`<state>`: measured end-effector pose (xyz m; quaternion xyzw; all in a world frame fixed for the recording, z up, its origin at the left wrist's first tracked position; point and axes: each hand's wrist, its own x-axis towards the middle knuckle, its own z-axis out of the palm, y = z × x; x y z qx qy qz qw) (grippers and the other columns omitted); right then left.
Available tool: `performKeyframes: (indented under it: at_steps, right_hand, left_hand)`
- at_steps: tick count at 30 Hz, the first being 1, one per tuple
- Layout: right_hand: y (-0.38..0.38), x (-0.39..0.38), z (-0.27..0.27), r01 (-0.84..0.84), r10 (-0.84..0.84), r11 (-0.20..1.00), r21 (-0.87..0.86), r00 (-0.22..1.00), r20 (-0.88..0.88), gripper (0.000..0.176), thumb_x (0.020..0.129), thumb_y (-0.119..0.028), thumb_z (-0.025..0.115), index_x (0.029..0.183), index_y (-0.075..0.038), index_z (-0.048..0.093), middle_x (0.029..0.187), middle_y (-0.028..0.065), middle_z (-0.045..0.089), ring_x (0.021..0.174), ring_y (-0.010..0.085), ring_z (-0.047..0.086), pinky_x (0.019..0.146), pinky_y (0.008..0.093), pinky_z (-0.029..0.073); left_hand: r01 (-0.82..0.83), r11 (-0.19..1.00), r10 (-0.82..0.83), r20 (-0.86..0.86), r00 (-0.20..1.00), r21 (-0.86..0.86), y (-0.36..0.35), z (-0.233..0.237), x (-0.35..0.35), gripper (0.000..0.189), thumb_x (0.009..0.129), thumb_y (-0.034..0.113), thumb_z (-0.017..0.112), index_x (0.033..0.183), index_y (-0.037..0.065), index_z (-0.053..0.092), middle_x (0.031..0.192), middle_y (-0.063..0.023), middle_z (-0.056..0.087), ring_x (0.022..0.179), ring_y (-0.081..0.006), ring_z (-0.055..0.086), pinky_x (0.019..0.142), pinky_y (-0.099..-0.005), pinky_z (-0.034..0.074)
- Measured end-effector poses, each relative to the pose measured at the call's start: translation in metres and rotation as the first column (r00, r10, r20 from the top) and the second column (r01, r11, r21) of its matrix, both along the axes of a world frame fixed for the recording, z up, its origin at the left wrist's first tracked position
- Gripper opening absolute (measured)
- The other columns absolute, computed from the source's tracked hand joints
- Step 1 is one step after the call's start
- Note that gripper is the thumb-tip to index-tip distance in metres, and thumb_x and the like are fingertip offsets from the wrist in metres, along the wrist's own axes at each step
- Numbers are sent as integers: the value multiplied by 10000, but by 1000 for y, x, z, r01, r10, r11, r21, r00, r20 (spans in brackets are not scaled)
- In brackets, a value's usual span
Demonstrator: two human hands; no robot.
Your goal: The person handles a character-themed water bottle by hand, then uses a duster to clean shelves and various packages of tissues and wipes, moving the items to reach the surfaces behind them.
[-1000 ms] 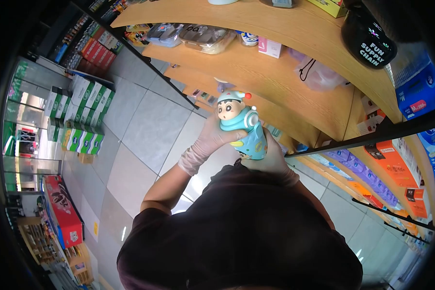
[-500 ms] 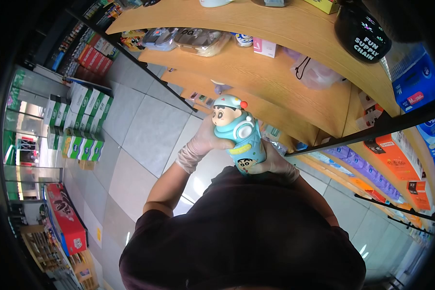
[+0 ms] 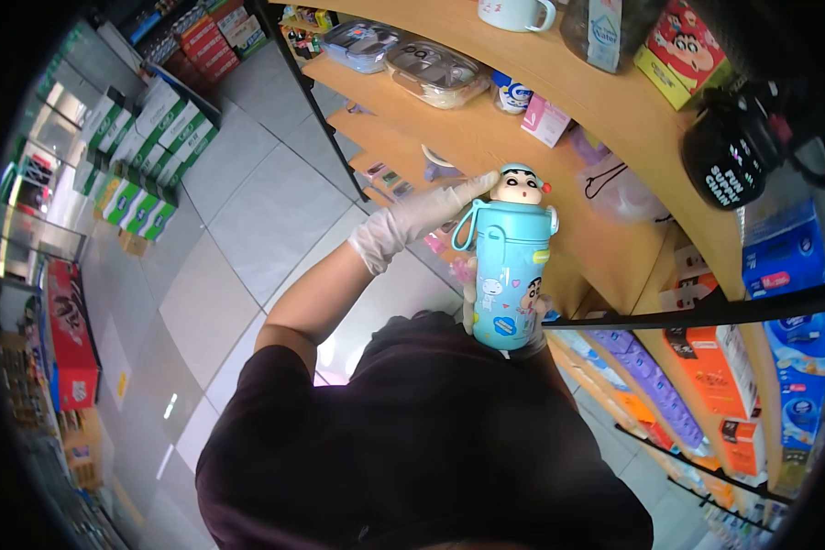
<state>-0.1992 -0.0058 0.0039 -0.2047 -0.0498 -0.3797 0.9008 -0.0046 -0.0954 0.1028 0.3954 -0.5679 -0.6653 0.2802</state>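
A light-blue children's water bottle (image 3: 504, 266) with cartoon prints stands upright in front of my chest. Its lid carries a cartoon head (image 3: 517, 186) with a red ball at the side, and a blue strap loop hangs on the left. My gloved right hand (image 3: 539, 323) wraps round the lower body from behind; the bottle hides most of it, with fingers showing at both sides. From the left, my gloved left hand (image 3: 422, 218) reaches across with fingers stretched out, their tips touching the cartoon head.
Beyond the bottle, a wooden shelf (image 3: 495, 137) bears lunch boxes (image 3: 435, 71), a pink box (image 3: 545, 121) and a bagged item. Above are a mug (image 3: 516, 13) and a black container (image 3: 724, 165). A black shelf bar (image 3: 669, 317) runs close on the right. Stacked cartons (image 3: 147, 137) stand left.
The bottle has turned more upright and moved right, showing another side. My left hand has shifted from its body up to the cartoon head. The view has swung.
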Motion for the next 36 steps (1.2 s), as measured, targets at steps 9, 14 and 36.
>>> performKeyframes:
  at_steps: [9,14,36]
  right_hand:
    - [-35,-2,-12,-362,424,903,-231,839,342,1024,734,-354,859,1449,18,228,1254,231,494,1082,450,583,830,499,527]
    - [-33,-14,-16,-284,324,937,-202,925,200,1067,710,-329,879,1464,21,211,1314,243,468,1110,457,569,877,506,522]
    - [-8,-33,159,552,-847,530,-644,392,-360,845,704,-208,801,1417,17,406,1306,129,538,1216,213,525,1047,368,407]
  left_hand:
    - [110,994,-94,-440,893,11,17,-2,-28,775,937,681,428,1356,34,499,1093,-72,655,946,-115,620,663,-227,512]
    - [162,985,-170,-302,938,-54,10,-6,-21,727,873,546,631,1347,5,525,1191,-98,639,1121,-176,595,934,-307,488]
    - [-79,709,-143,-253,957,-701,-4,135,-33,1168,540,206,931,1464,-15,253,1363,-172,491,1276,-254,487,1091,-405,387]
